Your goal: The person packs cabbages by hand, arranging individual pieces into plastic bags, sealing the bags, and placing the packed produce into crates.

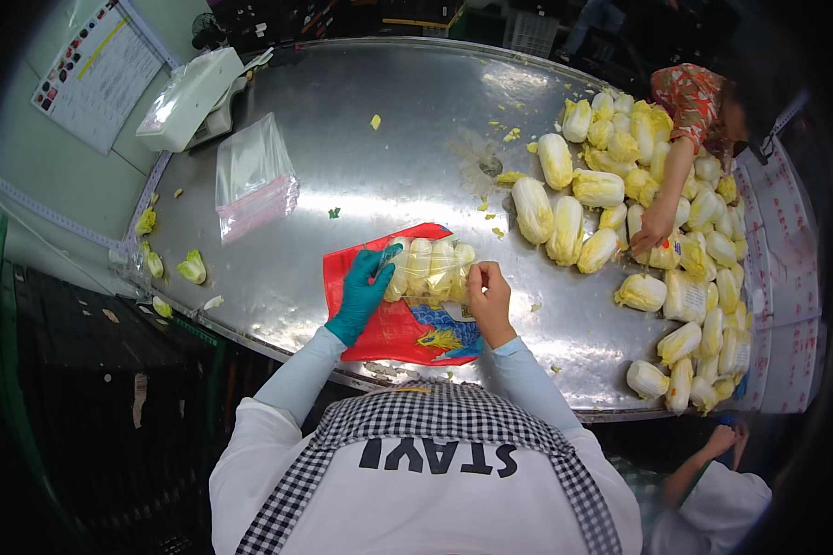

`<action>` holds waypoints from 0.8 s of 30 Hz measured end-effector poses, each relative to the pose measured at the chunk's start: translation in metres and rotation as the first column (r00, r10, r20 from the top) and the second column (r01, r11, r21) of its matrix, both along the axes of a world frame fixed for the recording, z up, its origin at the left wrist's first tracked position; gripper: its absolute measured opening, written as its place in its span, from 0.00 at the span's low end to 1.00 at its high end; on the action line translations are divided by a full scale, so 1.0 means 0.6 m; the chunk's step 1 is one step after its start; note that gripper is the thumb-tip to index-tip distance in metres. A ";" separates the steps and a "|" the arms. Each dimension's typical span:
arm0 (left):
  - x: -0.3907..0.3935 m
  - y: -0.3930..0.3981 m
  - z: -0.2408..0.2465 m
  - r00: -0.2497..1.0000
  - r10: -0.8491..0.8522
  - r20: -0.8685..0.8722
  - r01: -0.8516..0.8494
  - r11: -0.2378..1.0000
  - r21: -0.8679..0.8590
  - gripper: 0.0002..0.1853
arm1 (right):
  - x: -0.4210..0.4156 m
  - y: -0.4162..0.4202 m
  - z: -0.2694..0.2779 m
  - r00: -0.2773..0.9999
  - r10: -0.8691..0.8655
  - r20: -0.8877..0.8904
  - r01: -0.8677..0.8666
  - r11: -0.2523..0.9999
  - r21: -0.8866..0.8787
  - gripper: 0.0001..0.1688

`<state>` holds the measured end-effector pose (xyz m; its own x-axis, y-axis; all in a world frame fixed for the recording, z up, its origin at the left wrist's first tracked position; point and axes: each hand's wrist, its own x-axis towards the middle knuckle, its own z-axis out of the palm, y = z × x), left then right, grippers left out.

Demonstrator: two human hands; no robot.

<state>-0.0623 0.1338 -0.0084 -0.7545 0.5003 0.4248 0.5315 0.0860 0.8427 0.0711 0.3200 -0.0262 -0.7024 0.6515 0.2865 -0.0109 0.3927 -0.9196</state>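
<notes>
A clear plastic bag with several small napa cabbages side by side in it lies in front of me. My left hand, in a teal glove, grips the bag's left end between thumb and fingers. At the other end my bare right hand pinches the plastic edge. Beneath the bag is a red printed plastic sheet with a blue and gold dragon pattern, spread on the metal table.
Loose napa cabbages are heaped on the right, where a co-worker's hand reaches in. A stack of clear bags lies left, near a white scale. Black crates stand at lower left. Another person's arm shows at lower right.
</notes>
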 end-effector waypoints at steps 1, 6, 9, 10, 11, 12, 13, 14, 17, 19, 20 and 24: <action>-0.006 0.001 0.012 0.976 -0.061 0.209 0.050 0.997 0.058 0.12 | -0.002 0.002 -0.001 0.999 -0.002 -0.039 -0.004 0.989 -0.145 0.08; -0.061 -0.012 0.038 0.635 -0.327 0.700 0.237 0.945 0.226 0.10 | -0.006 0.013 -0.005 0.990 -0.026 -0.137 -0.049 0.852 -0.521 0.10; -0.075 0.014 0.010 0.704 -0.255 0.663 0.149 0.966 0.213 0.09 | -0.021 0.014 0.002 0.997 -0.025 -0.071 -0.022 0.807 -0.591 0.11; -0.077 0.030 -0.002 0.769 -0.196 0.609 0.094 0.976 0.196 0.09 | -0.026 0.016 0.003 0.999 -0.019 -0.040 -0.009 0.795 -0.606 0.11; -0.079 0.049 -0.014 0.825 -0.133 0.549 0.037 0.982 0.183 0.09 | -0.031 0.020 0.006 1.000 -0.005 -0.012 -0.003 0.791 -0.612 0.11; -0.082 0.063 -0.019 0.871 -0.069 0.486 -0.019 0.985 0.174 0.09 | -0.037 0.025 0.009 1.000 0.005 0.015 0.006 0.785 -0.619 0.11; -0.089 0.067 -0.022 0.850 -0.067 0.522 -0.009 0.990 0.143 0.08 | -0.041 0.030 0.011 0.999 0.016 0.043 0.014 0.780 -0.626 0.11; -0.096 0.070 -0.025 0.827 -0.064 0.558 0.001 0.994 0.112 0.08 | -0.045 0.033 0.012 0.999 -0.011 0.042 0.034 0.792 -0.610 0.11; -0.112 0.085 -0.023 0.839 -0.050 0.541 0.035 0.999 0.037 0.07 | -0.054 0.045 -0.004 0.993 -0.114 0.037 0.116 0.833 -0.540 0.12; -0.119 0.092 -0.030 0.845 -0.028 0.535 0.042 0.999 -0.013 0.06 | -0.065 0.057 -0.038 0.979 -0.205 0.024 0.192 0.865 -0.463 0.13; -0.125 0.094 -0.042 0.832 -0.010 0.555 0.039 0.998 -0.040 0.06 | -0.070 0.059 -0.045 0.974 -0.223 0.043 0.223 0.901 -0.371 0.14; -0.138 0.092 -0.079 0.911 0.151 0.384 -0.036 0.956 -0.291 0.08 | -0.092 0.069 -0.049 0.943 -0.269 0.198 0.278 0.960 -0.019 0.18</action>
<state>-0.1450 0.1892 -0.0556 -0.8797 0.4713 -0.0626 0.1352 0.3743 0.9174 0.0156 0.3613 -0.0558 -0.5338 0.8356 0.1296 0.2690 0.3131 -0.9109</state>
